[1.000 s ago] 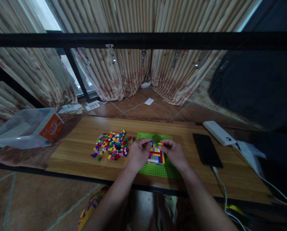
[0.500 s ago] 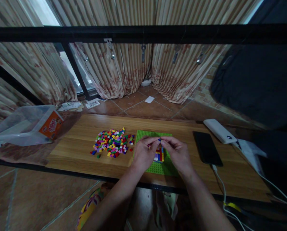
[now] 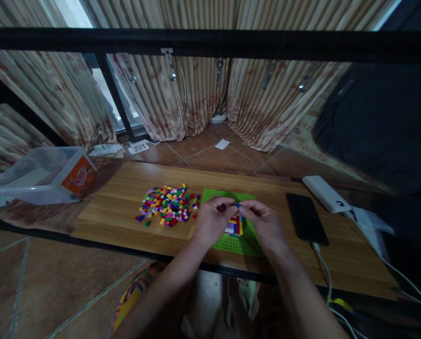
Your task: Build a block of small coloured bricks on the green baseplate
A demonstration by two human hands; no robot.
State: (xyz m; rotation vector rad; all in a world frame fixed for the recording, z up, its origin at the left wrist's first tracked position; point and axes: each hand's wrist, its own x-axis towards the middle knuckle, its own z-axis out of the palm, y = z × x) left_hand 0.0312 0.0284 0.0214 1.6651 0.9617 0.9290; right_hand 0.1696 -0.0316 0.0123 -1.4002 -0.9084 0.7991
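My left hand (image 3: 213, 219) and my right hand (image 3: 263, 222) meet above a green studded baseplate (image 3: 231, 246). Between their thumbs and index fingers is a small blue toy brick (image 3: 237, 205), pinched from both sides. Just below the fingertips, a block of multicoloured bricks (image 3: 234, 227) in red, yellow, blue and white sits on the baseplate, partly covered by my hands. To the left of the baseplate lies a loose pile of small coloured bricks (image 3: 166, 205), with a few strays around its edge.
On the wooden table (image 3: 107, 212), a black phone (image 3: 306, 219) with a white cable lies right of my hands, beside a white power bank (image 3: 325, 194). A clear plastic bin (image 3: 37, 179) with an orange label stands at the left. A dark metal bar (image 3: 196, 43) crosses beyond the table.
The view has shifted slightly, moving the scene a little. My hands stay together over the baseplate, and more of the blue brick shows between the fingertips.
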